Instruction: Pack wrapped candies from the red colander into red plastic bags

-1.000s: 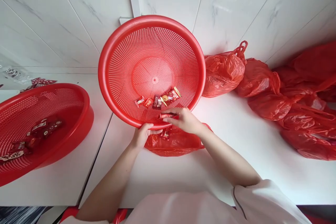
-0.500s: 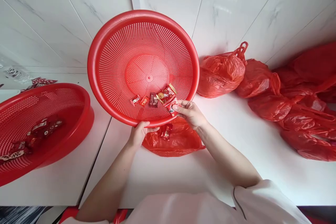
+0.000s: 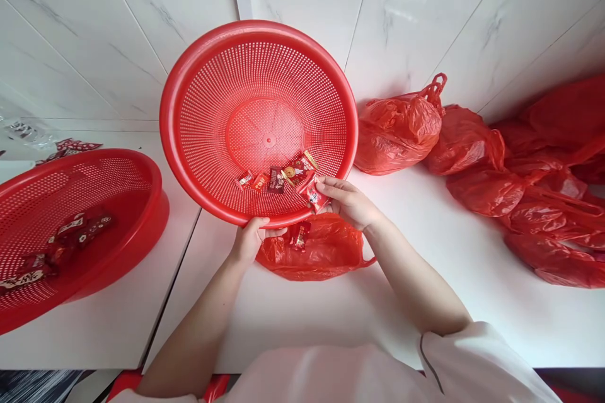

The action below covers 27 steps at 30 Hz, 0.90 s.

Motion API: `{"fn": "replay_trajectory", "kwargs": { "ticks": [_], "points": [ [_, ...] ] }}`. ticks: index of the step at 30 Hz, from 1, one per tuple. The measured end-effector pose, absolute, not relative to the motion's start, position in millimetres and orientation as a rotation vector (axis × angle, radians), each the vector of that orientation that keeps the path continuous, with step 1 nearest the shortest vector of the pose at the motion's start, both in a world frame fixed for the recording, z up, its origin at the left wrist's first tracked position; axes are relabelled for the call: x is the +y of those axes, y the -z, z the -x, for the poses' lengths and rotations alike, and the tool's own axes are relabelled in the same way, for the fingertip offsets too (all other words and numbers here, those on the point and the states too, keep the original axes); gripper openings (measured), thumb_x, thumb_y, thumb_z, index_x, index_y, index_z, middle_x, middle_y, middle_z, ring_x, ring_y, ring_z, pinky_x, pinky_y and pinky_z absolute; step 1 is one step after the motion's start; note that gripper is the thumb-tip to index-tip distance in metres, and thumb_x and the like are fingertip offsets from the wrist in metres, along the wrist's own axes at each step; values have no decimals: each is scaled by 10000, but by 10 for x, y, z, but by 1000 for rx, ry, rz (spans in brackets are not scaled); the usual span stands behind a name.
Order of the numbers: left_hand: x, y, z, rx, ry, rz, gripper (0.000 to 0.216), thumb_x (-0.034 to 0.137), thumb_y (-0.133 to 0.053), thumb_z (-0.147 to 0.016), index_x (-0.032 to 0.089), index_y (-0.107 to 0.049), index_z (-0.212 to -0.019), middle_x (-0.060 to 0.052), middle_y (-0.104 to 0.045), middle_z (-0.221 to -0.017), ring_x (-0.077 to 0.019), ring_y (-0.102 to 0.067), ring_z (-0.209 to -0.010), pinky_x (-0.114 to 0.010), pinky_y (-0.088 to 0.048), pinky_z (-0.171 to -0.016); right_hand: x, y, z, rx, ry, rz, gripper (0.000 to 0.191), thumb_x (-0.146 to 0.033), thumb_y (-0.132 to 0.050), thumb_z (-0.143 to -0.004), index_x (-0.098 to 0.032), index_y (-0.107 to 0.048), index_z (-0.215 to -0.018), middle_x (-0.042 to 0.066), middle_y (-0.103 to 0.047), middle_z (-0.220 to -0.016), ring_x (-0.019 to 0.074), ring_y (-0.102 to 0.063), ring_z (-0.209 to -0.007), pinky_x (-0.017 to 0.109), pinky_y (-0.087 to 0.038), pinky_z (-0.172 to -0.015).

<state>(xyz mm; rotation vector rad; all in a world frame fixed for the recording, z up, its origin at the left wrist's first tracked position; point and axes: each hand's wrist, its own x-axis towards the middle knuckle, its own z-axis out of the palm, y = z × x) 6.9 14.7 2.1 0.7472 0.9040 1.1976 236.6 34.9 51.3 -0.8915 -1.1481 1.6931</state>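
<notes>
My left hand [image 3: 250,240] grips the near rim of a red plastic colander [image 3: 203,201], which is tilted so its inside faces me. Between the thumb and fingers of my right hand [image 3: 350,203] is a red wrapped candy [image 3: 316,195], held over the colander's lower right rim. Several other wrapped candies [image 3: 276,180] lie along the colander's lower inside wall, dark, red and gold. Below the rim an opened red plastic bag [image 3: 326,258] lies on the white table, with a small red packet [image 3: 300,236] visible in its mouth.
To the left a second red colander [image 3: 142,220] holds several dark red packets [image 3: 80,230]. Several knotted red plastic bags [image 3: 397,135] stand along the tiled wall and to the right. A seam in the white table [image 3: 182,258] runs left of my left arm.
My right hand has drawn slightly right and toward me with the red candy, which has turned in my fingers. The colander has shifted only slightly; my left hand keeps its hold.
</notes>
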Motion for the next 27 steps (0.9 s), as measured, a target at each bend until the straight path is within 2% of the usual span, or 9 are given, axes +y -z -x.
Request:
{"fn": "replay_trajectory", "kwargs": {
  "ticks": [4,9,12,15,17,19,22,25,27],
  "points": [
    [147,-18,-58,896,-1175,-757,171,170,-627,-718,131,-643,-884,-93,-705,-983,-308,-644,-1046,-419,-604,-746,326,-620,-2566,-1687,-1630,909,295,-389,-645,-841,-163,-661,-1030,52,-695,-940,154,-638,-828,295,-518,-766],
    [145,-26,-60,894,-1186,-755,239,163,-638,-708,143,-641,-946,-88,-686,-1073,-306,-635,-1065,-428,-609,-743,274,-642,-2653,-2348,-1373,1093,186,-272,-580,-862,-221,-696,-998,29,-715,-983,176,-651,-840,296,-495,-745],
    [136,-32,-74,911,-1181,-767,222,165,-643,-704,137,-638,-924,-92,-700,-1030,-312,-651,-1029,-430,-613,-730,244,-651,-2577,-2390,-970,1201,187,-229,-515,-895,-216,-698,-933,25,-717,-888,166,-636,-758,284,-470,-691],
    [115,-35,-86,913,-1144,-803,215,173,-638,-718,130,-648,-929,-110,-705,-1043,-321,-657,-1019,-429,-615,-727,227,-671,-2474,-2195,-749,1165,224,-268,-448,-950,-186,-655,-971,29,-686,-799,145,-600,-667,280,-472,-653],
    [91,-35,-94,901,-1106,-832,256,178,-636,-728,131,-650,-980,-119,-697,-1095,-332,-646,-1051,-427,-614,-729,233,-656,-2412,-2149,-627,1135,225,-283,-452,-954,-181,-636,-1034,59,-685,-887,169,-627,-756,314,-501,-720],
    [58,-33,-107,896,-1071,-856,305,177,-640,-734,136,-645,-1037,-121,-690,-1127,-341,-633,-1081,-418,-615,-717,255,-595,-2352,-2204,-534,1086,265,-249,-444,-952,-178,-604,-1152,107,-662,-1095,212,-628,-986,370,-500,-869],
    [-2,-24,-144,880,-1026,-879,363,171,-647,-742,145,-634,-1104,-124,-690,-1131,-346,-628,-1097,-394,-612,-695,307,-430,-2248,-2309,-414,1076,413,-204,-388,-963,-164,-457,-1369,148,-464,-1429,244,-412,-1342,467,-344,-1099],
    [-42,-16,-185,860,-981,-867,402,174,-652,-737,138,-624,-1136,-132,-702,-1098,-350,-642,-1075,-383,-605,-679,328,-279,-2153,-2362,-326,1209,525,-283,-428,-963,-159,-331,-1464,160,-317,-1529,289,-225,-1443,587,-107,-1163],
    [-44,-15,-204,867,-984,-843,420,180,-655,-724,129,-621,-1139,-133,-711,-1072,-348,-658,-1043,-383,-602,-675,306,-251,-2125,-2425,-440,1242,575,-379,-448,-958,-144,-327,-1468,182,-366,-1499,314,-282,-1418,597,-130,-1152]
  ]
}}
